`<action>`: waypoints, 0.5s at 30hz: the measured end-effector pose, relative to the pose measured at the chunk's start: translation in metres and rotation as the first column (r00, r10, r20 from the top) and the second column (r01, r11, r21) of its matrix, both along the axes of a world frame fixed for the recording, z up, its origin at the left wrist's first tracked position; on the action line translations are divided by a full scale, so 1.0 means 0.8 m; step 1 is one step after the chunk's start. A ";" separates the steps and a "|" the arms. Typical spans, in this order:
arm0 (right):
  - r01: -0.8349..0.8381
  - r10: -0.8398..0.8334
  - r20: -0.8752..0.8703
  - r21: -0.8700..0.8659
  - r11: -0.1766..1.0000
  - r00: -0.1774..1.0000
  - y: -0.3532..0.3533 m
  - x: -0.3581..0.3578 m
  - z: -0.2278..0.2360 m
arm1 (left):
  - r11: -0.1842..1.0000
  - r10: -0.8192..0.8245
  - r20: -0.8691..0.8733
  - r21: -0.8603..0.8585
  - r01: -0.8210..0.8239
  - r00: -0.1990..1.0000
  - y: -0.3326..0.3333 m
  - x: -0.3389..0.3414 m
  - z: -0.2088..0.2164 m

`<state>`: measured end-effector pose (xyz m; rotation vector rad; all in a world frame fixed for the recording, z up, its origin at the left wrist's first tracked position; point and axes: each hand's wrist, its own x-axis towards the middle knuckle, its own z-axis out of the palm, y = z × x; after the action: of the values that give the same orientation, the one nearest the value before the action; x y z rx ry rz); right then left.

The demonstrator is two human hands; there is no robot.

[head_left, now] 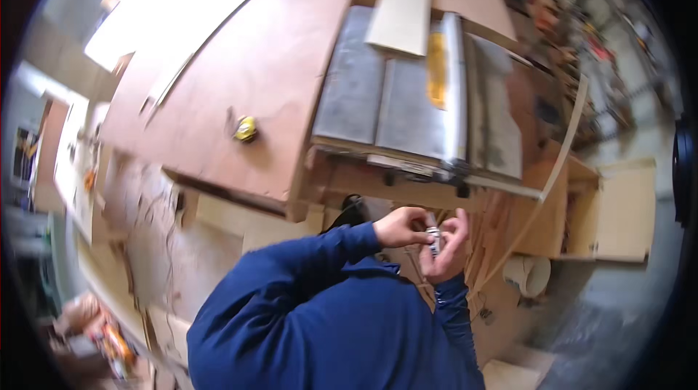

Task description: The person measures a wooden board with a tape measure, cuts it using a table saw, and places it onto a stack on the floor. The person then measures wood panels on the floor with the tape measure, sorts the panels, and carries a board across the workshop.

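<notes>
The left hand (402,228) and right hand (449,246) hold 1 small pale item (434,240) between them near a table saw (349,99), while 1 yellow tape measure (247,129) lies on the wooden worktop (269,55) to the left.

White glare floods the upper left; blur smears the bent edges.

You have one small, slim item (434,242) between your two hands, its surface whitish with dark marks or bands across it. It stands roughly on end, its length running away from you, tilted slightly. The fingertips of your left hand (402,228) pinch it from one side, while it sits against the inner side of your right hand (448,250) — how firmly you grip it there is unclear. It is held in the air, partly covered by your fingers — too blurred for finer detail.
</notes>
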<state>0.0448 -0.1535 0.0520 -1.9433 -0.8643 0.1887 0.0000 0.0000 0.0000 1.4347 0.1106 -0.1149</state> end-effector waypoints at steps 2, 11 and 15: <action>0.035 -0.036 -0.015 -0.073 0.997 0.999 -0.036 0.009 0.010 | 0.994 -0.045 -0.019 0.101 0.047 0.999 -0.028 0.012 0.020; -0.048 -0.096 -0.277 -0.472 0.880 0.956 -0.027 0.017 -0.201 | 0.997 0.077 -0.219 -0.013 -0.082 0.973 0.268 0.111 -0.026; -0.206 -0.245 -0.419 -0.778 0.593 0.875 -0.216 -0.055 -0.265 | 0.760 0.514 -0.105 -0.405 -0.509 0.851 0.436 0.162 0.008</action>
<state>0.0011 -0.3262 -0.1600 -2.5526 -0.4014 1.2120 0.1297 0.3486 0.0063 0.9275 0.4423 0.3121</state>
